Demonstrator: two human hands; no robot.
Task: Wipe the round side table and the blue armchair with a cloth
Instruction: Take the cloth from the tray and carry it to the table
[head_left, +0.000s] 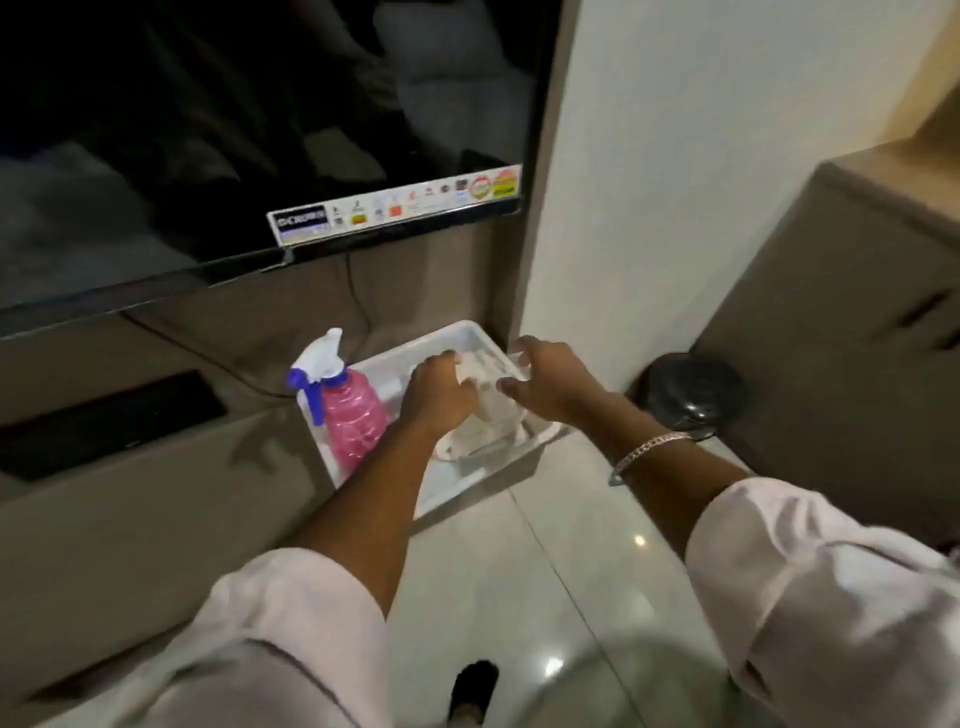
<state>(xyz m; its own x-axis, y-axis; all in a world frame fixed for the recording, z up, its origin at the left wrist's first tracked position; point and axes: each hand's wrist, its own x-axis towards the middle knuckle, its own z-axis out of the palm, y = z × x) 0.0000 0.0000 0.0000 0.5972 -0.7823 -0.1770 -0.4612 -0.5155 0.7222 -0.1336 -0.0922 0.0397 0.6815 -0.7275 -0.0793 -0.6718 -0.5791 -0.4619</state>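
You had both hands down in the white tray (470, 332) on the tiled floor (561, 561), below the television (249, 130). Your left hand (441, 397) lay knuckles-up on the white cloth (488, 415), its fingers curled down and closed around a fold of the fabric near the top of the heap. Your right hand (545, 384) hovered just beside it with the fingers spread and loosely bent, fingertips at the cloth's far edge; whether they actually touched it I could not tell through the blur. The cloth sat bunched in the tray's right half, and the pink spray bottle (348, 415) stood upright in its left corner, close to your left wrist.
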